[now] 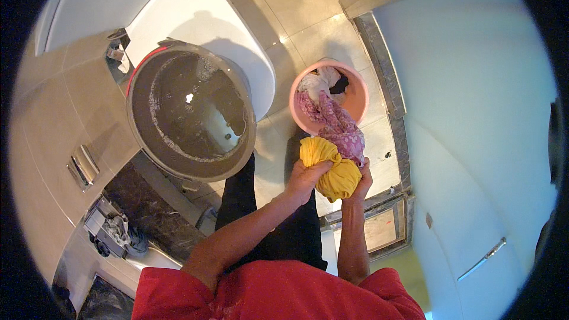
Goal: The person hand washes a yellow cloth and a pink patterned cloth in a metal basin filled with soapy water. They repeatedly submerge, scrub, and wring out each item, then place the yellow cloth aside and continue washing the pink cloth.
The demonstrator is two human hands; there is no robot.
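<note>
Both my hands grip a bunched yellow cloth (pixel 340 180) in front of my legs. My left hand (pixel 307 177) pinches it near its middle, thumb on top. On the other side, my right hand (pixel 363 182) holds its edge, with the fingers partly hidden behind the fabric. A pink patterned cloth (pixel 340 126) stretches from beside the yellow one into a pink plastic tub (pixel 359 98); whether my right hand also holds its end I cannot tell. White cloth (pixel 315 84) and a black cloth (pixel 340 84) lie inside the tub.
At left, a large grey bucket (pixel 133 120) with a red handle holds dark, slightly foamy water (pixel 186 102), beside a white bathtub or basin edge (pixel 262 71). A light blue door (pixel 462 120) with a metal handle (pixel 482 260) stands at right. Beige tiles (pixel 298 4) cover the floor.
</note>
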